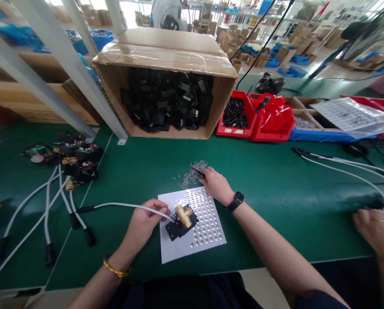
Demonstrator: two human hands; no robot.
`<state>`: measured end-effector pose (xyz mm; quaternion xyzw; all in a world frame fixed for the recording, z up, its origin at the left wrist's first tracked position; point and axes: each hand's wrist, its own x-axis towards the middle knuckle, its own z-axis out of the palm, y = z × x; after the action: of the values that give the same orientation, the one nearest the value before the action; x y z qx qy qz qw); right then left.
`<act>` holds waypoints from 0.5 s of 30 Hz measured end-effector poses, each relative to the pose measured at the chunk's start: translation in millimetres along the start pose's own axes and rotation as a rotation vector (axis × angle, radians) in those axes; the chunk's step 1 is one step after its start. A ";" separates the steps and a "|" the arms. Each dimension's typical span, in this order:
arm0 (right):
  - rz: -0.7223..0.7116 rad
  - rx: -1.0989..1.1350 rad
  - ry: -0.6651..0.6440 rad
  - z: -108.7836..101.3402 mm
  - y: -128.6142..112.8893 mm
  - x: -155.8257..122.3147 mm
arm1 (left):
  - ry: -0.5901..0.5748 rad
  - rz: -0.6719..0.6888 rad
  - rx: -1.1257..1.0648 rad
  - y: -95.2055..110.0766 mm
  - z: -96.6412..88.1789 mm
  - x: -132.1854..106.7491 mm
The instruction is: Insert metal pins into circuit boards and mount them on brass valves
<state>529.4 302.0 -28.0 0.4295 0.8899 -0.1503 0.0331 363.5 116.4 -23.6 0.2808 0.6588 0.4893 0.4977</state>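
My left hand is closed on a white cable where it runs into a black housing. A brass tee fitting sits on top of that housing. Under them lies a white sheet with rows of round clear dots. Beyond the sheet, my right hand grips slim black tweezers, their tips over a loose pile of small screws. The fingertips of my right hand are partly hidden by the hand itself.
A cardboard box of black housings stands behind the screws. Red bins are right of it. Brass-and-black assemblies with white cables lie left. Another person's hand is at far right, near more cables.
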 end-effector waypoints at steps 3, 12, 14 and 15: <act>-0.008 0.015 -0.010 2.4 -0.8 2.7 | -0.050 0.032 0.045 -9.2 0.2 -6.6; 0.005 0.081 0.042 3.0 6.2 7.6 | -0.097 0.447 0.407 -30.1 -2.5 0.7; 0.007 0.070 0.055 4.8 2.1 9.7 | -0.131 0.628 0.577 -28.8 -4.1 1.3; -0.004 0.068 0.059 5.4 -0.5 9.8 | -0.141 0.713 0.663 -29.2 -4.8 1.0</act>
<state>522.4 307.5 -34.9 0.4331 0.8856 -0.1676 -0.0082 362.0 104.9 -50.9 0.6646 0.6067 0.3728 0.2264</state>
